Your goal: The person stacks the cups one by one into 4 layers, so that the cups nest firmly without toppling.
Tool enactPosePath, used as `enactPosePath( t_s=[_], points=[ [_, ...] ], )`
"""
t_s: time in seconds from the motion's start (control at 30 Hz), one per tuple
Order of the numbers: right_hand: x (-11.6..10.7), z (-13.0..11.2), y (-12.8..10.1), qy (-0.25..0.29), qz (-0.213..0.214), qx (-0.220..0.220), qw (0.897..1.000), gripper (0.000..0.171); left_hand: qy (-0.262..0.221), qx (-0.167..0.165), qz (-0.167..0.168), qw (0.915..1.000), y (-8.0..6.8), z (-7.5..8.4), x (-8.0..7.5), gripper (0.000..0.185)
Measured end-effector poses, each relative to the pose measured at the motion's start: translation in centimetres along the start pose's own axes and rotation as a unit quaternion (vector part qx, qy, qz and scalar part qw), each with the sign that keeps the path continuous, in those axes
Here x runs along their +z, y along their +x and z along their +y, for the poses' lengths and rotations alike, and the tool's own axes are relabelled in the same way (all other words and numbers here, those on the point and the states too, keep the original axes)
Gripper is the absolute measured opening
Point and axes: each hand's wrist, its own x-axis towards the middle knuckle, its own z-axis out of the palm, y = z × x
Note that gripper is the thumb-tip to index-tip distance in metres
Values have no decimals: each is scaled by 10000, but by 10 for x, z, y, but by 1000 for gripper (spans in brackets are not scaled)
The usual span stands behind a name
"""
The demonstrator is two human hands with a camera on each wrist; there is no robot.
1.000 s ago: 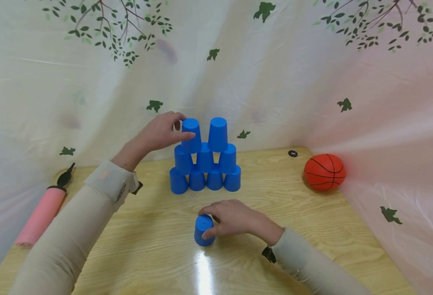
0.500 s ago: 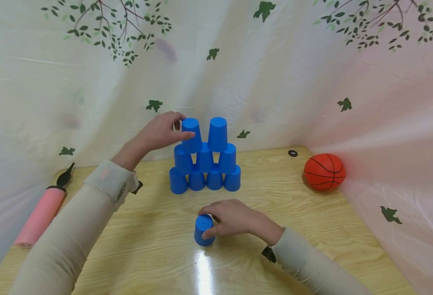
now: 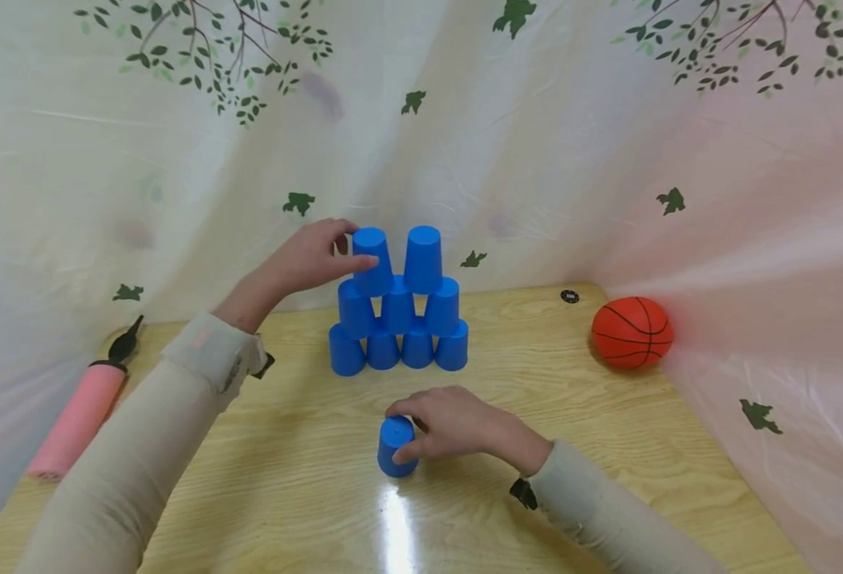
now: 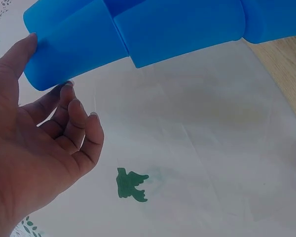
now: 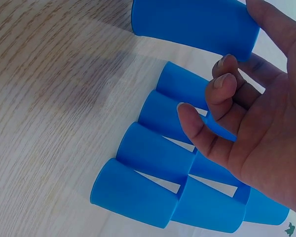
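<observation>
Single blue cup [image 3: 396, 446]: we see it upside down on the wooden surface [image 3: 608, 430], at 6 o'clock of the cup pyramid [image 3: 398, 319] and apart from it.
Right hand [image 3: 457, 422]: our fingers [image 5: 222, 89] curl round the single blue cup, thumb on its near side.
Left hand [image 3: 306, 259]: we hold the top-left cup [image 3: 372, 261] at the pyramid's 10 o'clock, thumb in front and fingers [image 4: 81, 116] behind.
Cup pyramid: four cups at the bottom, three above, two on top, all inverted.
Basketball [image 3: 632, 332]: at 3 o'clock, against the curtain [image 3: 536, 143].
Pink pump [image 3: 80, 418]: at 9 o'clock on the surface's left edge.
</observation>
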Motion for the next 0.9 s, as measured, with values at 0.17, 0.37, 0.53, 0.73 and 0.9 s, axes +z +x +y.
enactPosePath(
  t_s=[0.17,0.37,0.53,0.73,0.9],
  points=[
    [-1,-1,3,-53,-35,-25,10000,58,-350,-98,-28,9993,-10,-16,-4,75],
    [-3,0,6,-62,-35,-54,10000,58,-886,-47,-454,9950,-32,-51,-6,65],
    [-5,0,7,-27,-69,-40,10000,59,-883,-210,-947,9914,-45,-82,12,65],
    [-3,0,7,69,-85,-46,9999,61,-874,-445,-1138,9887,-52,-105,48,66],
    [0,1,5,181,-68,-29,9998,59,-975,-685,-1328,9840,-56,-116,78,69]
  ],
)
